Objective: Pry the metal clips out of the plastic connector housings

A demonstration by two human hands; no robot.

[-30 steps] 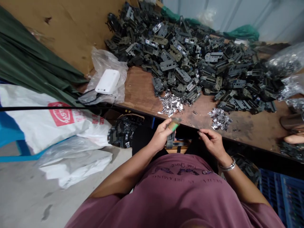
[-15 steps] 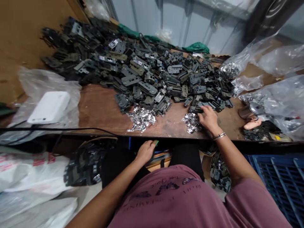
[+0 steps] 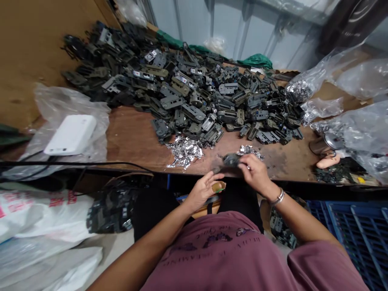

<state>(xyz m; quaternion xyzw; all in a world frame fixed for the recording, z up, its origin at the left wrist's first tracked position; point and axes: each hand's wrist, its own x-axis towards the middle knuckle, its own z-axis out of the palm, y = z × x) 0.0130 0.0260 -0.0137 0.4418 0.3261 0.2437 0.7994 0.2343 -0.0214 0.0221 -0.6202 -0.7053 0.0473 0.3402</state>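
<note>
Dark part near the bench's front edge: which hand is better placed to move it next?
Probably the right hand: it grips the dark part by one end. The left hand is lower in the head view, open; blur hides whether it touches the part.

A: what shade's that held part (image 3: 231, 160)?
B: dark grey, like most heaped parts (image 3: 194, 113), tho a few go olive-brown. metal bits (image 3: 185, 152) are bright silver.
A: and the shirt (image 3: 230, 262)?
B: dusty mauve, dark print (image 3: 216, 239). blue lattice crate (image 3: 359, 208), reddish-brown table (image 3: 130, 135).
</note>
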